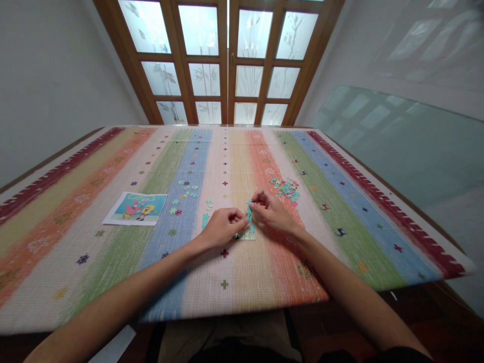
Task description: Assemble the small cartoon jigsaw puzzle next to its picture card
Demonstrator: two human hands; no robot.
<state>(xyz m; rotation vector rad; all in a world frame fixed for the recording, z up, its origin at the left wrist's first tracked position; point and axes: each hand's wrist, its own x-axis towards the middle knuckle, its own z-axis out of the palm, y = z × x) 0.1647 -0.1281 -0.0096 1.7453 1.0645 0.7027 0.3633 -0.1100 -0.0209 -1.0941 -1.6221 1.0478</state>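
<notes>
A partly joined jigsaw puzzle in teal and pale pieces lies flat on the cloth, with much of it hidden under my hands. My left hand rests over its middle, fingers curled and thumb against the fingertips; whatever they hold is hidden. At the puzzle's right side, my right hand pinches a small teal puzzle piece between thumb and forefinger. Its fingertips are close to those of my left hand. Teal pieces of the puzzle's left edge show beside my left hand.
A heap of loose puzzle pieces lies beyond my right hand. Several scattered pieces are on the blue stripe at left. Further left lies a printed cartoon picture. A striped tablecloth covers the table; wooden glazed doors stand behind.
</notes>
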